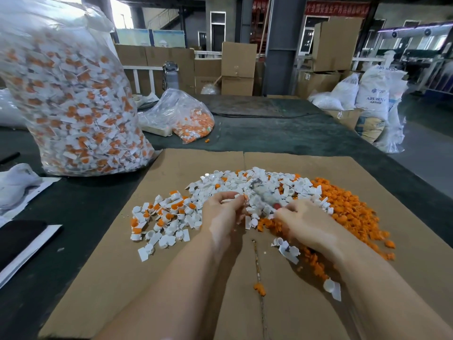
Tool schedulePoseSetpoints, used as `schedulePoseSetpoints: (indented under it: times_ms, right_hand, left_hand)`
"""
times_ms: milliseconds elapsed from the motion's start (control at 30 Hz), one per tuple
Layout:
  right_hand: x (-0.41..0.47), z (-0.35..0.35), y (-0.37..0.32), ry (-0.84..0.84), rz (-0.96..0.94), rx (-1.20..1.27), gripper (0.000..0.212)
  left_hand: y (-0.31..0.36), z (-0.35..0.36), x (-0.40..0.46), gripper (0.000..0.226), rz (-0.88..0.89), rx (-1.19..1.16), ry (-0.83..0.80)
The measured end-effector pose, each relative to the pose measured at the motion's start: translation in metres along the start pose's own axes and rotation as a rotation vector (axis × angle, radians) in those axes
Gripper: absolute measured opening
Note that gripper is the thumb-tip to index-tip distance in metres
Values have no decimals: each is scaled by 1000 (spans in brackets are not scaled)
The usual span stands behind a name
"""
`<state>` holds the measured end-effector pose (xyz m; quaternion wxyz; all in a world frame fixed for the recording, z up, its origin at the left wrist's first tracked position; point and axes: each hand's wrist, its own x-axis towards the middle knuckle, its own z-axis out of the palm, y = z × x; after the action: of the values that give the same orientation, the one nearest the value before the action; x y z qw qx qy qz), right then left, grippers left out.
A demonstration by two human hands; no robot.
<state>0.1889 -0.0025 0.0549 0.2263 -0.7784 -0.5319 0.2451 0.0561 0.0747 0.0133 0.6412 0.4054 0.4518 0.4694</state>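
Light, rigid and slippery, the white caps [289,187] heaped mid-cardboard [171,278] suit rim pinches; the left hand [221,214] pinches one, while the right hand [308,224] is too blurred to tell.

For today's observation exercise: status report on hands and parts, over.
Left hand pinches small part. Right hand blurred over orange pieces, grip unclear. White parts heaped ahead. Nothing blocking.
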Motion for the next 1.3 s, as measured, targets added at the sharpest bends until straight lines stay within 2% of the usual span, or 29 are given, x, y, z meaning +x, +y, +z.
schedulePoseSetpoints:
  times_ms: [67, 133, 467, 733, 867, 933, 1033, 1200, 1300]
  right_hand:
    - [-5, 2, -7, -144, 5, 179, 31]
    - [-5, 3, -9, -217, 34, 270, 26]
    - [-8, 2, -14, -334, 35, 257, 25]
    - [-10, 8, -15, -172, -93, 32, 24]
    - [-12, 15, -12, -101, -99, 38, 24]
    - [-13, 18, -7, -67, -107, 78, 30]
    - [-10, 17, 4, 51, -69, 121, 32]
    - [10, 16, 33, 378, -6, -245, 35]
    - [20, 17, 49, 458, 12, -438, 45]
  left_hand:
    - [4, -1, 2, 5, 20, 5, 22]
    - [7, -2, 4, 6, 38, 18, 42]
    - [6, -4, 7, 8, 30, 34, 99]
    - [2, -4, 8, 7, 24, 62, 111]
    - [-3, -4, 7, 13, -2, 18, 124]
    - [-4, -4, 7, 13, -14, -21, 128]
    - [-9, -8, 2, 11, -2, -51, 102]
    - [-22, -17, -6, 15, 140, 238, -3]
    - [-25, -18, -6, 20, 213, 447, -30]
